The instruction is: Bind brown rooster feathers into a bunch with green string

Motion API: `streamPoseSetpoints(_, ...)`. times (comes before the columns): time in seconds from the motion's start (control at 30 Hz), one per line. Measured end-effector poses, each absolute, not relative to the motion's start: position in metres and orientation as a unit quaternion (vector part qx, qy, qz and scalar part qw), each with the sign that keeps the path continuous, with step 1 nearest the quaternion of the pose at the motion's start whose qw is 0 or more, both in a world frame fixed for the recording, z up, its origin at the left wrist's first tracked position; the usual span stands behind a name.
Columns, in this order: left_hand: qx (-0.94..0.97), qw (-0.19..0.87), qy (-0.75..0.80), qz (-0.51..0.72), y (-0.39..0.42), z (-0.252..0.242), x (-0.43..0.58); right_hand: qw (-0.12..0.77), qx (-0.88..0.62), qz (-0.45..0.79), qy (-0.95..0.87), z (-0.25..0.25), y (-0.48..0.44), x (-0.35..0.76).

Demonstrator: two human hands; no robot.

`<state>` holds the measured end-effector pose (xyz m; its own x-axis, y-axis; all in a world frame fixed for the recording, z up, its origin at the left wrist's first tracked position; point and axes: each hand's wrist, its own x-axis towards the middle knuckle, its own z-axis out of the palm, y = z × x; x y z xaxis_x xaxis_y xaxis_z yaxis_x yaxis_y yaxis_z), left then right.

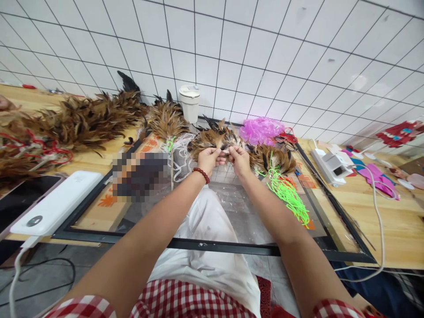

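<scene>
My left hand (210,157), with a beaded bracelet at the wrist, and my right hand (239,159) meet above the middle of the glass panel. Thumbs and fingertips of both are pinched together on a small feather (225,151), mostly hidden by the fingers. Just behind them lies a pile of brown and black feathers (212,140). To the right, beside another brown feather bunch (276,158), hangs a bundle of bright green cord (289,194). White cord (181,152) lies left of my hands, near a feather bunch on a stick (168,119).
The black-framed glass panel (225,246) spans the wooden table. A white cup (190,104) and pink plastic bag (261,130) stand by the tiled wall. At left are a white power bank (58,203) and a long feather heap (89,119); at right, a charger (334,165).
</scene>
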<state>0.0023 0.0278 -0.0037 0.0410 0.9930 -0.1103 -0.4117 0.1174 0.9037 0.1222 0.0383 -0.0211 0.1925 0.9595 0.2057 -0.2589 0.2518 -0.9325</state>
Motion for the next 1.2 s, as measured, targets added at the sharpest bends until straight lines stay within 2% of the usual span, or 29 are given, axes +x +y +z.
streamPoseSetpoints(0.73,0.476,0.607,0.450,0.450,0.024,-0.003,0.008,0.656,-0.403,0.437,-0.465,-0.023,0.038,0.120)
streamPoseSetpoints(0.93,0.480,0.632,0.409,0.450,0.024,-0.004,0.004,0.615,-0.401,0.465,-0.495,-0.021,0.033,0.119)
streamPoseSetpoints(1.1,0.400,0.625,0.393,0.543,0.029,-0.003,0.000,0.637,-0.458,0.393,-0.479,-0.018,0.036,0.125)
streamPoseSetpoints(1.17,0.343,0.604,0.398,0.599,0.033,-0.003,-0.002,0.597,-0.503,0.337,-0.527,-0.011,0.038,0.134)
streamPoseSetpoints(1.2,0.320,0.597,0.399,0.618,0.036,-0.004,-0.003,0.547,-0.525,0.314,-0.571,-0.005,0.037,0.139)
